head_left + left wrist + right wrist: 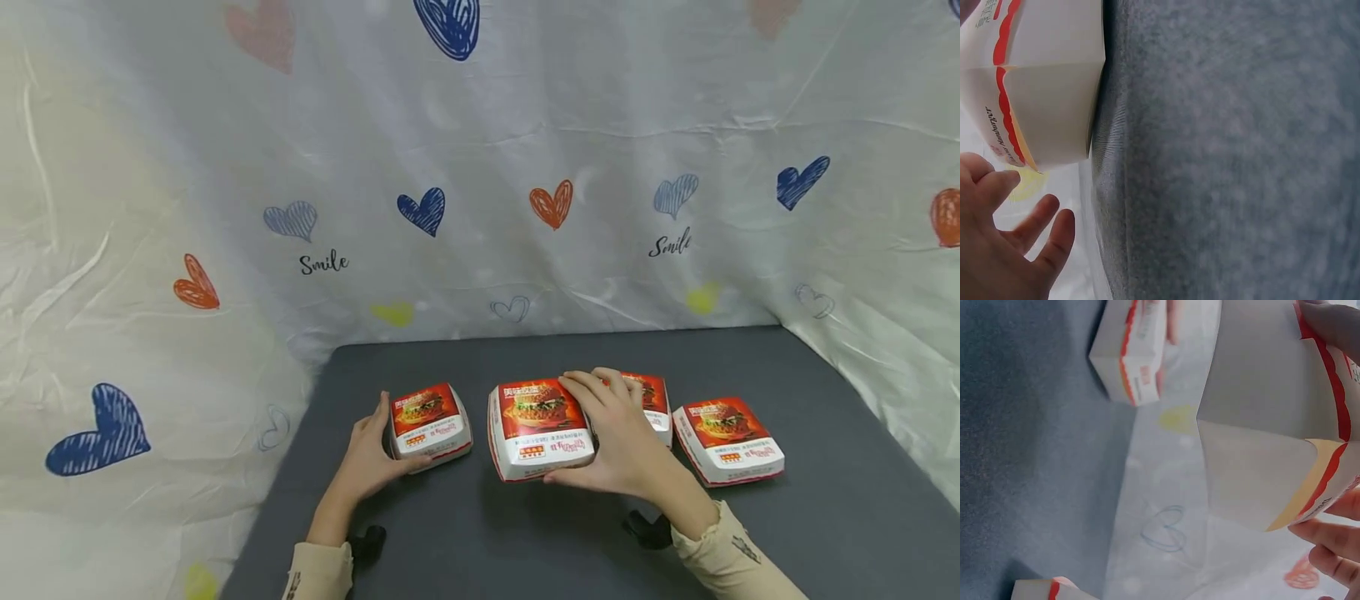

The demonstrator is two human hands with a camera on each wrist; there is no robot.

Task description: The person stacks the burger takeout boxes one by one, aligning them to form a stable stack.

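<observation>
My right hand [622, 429] grips a burger box [542, 429] with a red burger picture on its lid, thumb along the front and fingers over the far side. In the right wrist view this box [1266, 425] is raised above the table. At the left, my left hand [375, 450] spans another burger box [431, 423], its thumb at the near side and fingers at the far left side. That box [1054, 112] rests on the table in the left wrist view, where two left fingers [1054, 240] stand apart from it.
Behind the right hand sits a third, partly hidden burger box [652, 404]. One more burger box [729, 442] lies to its right. All are on the dark grey table [510, 542]. A white curtain [480, 125] with printed hearts hangs behind and at the sides.
</observation>
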